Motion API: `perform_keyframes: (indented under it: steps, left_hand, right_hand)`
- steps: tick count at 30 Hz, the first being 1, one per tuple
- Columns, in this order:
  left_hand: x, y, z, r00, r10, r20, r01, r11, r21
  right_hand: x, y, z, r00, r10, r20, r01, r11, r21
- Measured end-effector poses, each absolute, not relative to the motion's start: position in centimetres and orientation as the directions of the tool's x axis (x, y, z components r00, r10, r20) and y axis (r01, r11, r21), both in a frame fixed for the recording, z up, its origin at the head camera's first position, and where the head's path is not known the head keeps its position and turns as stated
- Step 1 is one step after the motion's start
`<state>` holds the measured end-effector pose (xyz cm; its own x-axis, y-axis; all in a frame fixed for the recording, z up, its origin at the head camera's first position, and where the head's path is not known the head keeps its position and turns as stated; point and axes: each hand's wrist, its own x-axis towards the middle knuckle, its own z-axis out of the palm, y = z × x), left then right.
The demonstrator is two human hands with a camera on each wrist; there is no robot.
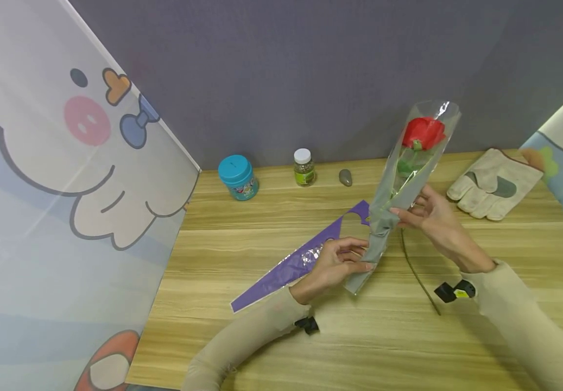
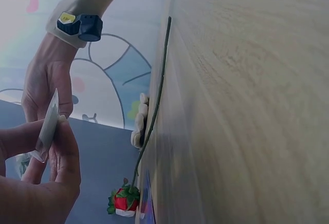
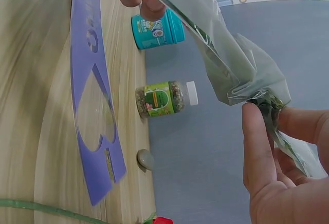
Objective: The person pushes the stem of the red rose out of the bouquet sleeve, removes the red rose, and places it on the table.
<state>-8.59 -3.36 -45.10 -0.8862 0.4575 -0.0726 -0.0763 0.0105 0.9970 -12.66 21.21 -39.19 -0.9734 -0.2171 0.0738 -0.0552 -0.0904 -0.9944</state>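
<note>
A red rose in a grey and clear wrapping sleeve is held tilted above the table, its flower up and to the right. My left hand pinches the narrow lower end between thumb and fingers; the left wrist view shows the pinched edge of the sleeve. Higher up, at the gathered middle, my right hand grips the sleeve between thumb and fingers. Below lies a loose rose stem, its red flower visible in the left wrist view. A flat purple sleeve with a heart-shaped window lies beside my left hand.
Along the back of the wooden table stand a blue lidded tub and a small white-capped jar, with a grey stone beside them. A work glove lies at the right. A grey wall rises behind.
</note>
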Motion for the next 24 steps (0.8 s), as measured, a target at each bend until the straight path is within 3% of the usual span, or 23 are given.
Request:
perform_keyframes:
  steps: [16,24]
  left_hand:
    - [-9.4,-4.3,-45.3,-0.831,0.549,-0.097,-0.072,0.068,0.995]
    - [-9.5,-4.6,-45.0,-0.823,0.548,-0.148,-0.096,0.122,0.988]
  right_hand:
    - [-13.3,21.6,-38.9,-0.981,-0.19,0.023,0.005,-0.149,-0.989]
    - [-13.7,21.8,-38.5,-0.984,-0.178,0.002,0.045,-0.262,-0.964]
